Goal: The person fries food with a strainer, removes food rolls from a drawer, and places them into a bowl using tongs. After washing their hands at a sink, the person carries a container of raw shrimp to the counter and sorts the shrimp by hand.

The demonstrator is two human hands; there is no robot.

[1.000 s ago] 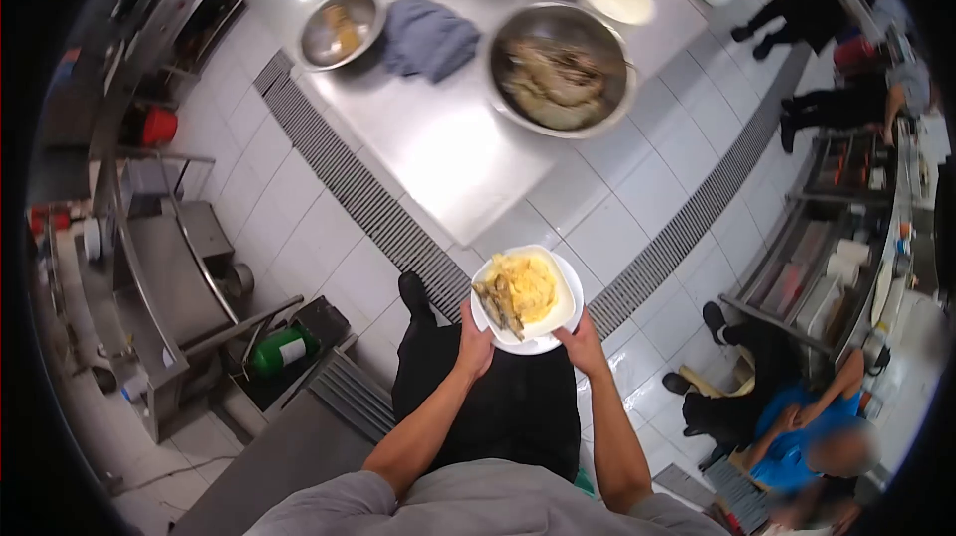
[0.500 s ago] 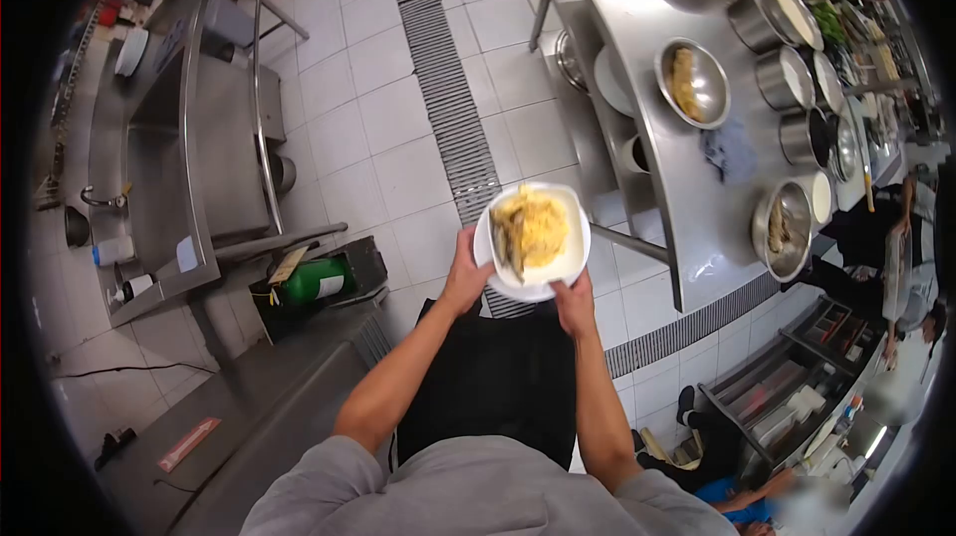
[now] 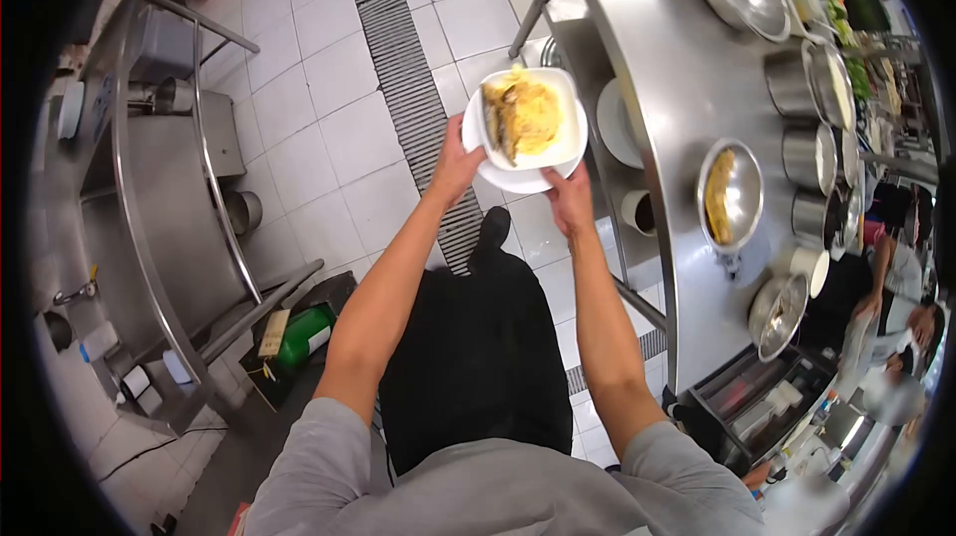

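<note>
left hand (image 3: pixel 456 167) and right hand (image 3: pixel 570 199) grip plate (image 3: pixel 513 180) under food dish (image 3: pixel 567 141), beside tabletop (image 3: pixel 677 78) edge; likely carrying. next move needs level plate.

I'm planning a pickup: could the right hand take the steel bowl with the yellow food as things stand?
Probably not: the right hand is busy holding the white plate with the left hand, though nothing seems to block the way to the steel bowl.
</note>
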